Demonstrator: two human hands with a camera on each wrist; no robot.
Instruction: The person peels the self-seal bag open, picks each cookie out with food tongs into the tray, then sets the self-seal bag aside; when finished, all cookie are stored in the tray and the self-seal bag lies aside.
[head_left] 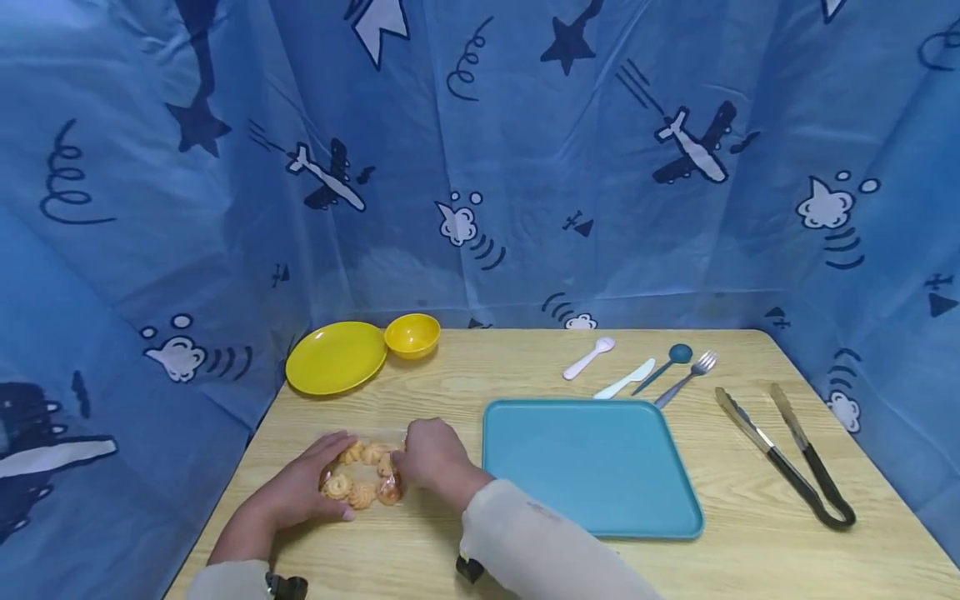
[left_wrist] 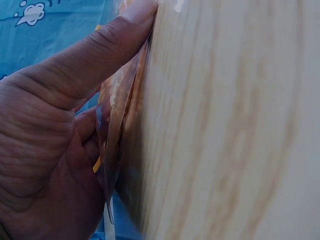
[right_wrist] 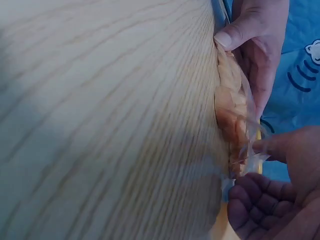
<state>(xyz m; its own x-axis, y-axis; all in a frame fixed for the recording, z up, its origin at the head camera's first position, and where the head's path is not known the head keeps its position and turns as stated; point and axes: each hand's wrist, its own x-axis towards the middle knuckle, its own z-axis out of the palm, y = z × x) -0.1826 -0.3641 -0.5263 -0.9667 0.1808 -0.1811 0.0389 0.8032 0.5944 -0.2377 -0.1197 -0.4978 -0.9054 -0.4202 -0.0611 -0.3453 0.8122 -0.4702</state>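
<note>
A clear plastic package of golden cookies (head_left: 362, 495) lies at the left front of the table, with the piped swirls arranged in a ring. My left hand (head_left: 303, 483) grips its left side, thumb on the near edge and fingers along the far side. In the left wrist view, the thumb presses the clear film (left_wrist: 115, 120). On the opposite side, my right hand (head_left: 435, 454) pinches the film at the package's right end. The right wrist view shows the crinkled film (right_wrist: 257, 159) at the thumb, with the other fingers curled below.
A teal tray (head_left: 577, 467) lies right of the hands. Behind stand a yellow plate (head_left: 336, 358) and yellow bowl (head_left: 412, 335). Beyond the tray are a pink spoon (head_left: 588, 358), white knife (head_left: 625, 379), blue spoon (head_left: 663, 367) and fork (head_left: 687, 377). Black-handled tongs (head_left: 795, 467) lie far right.
</note>
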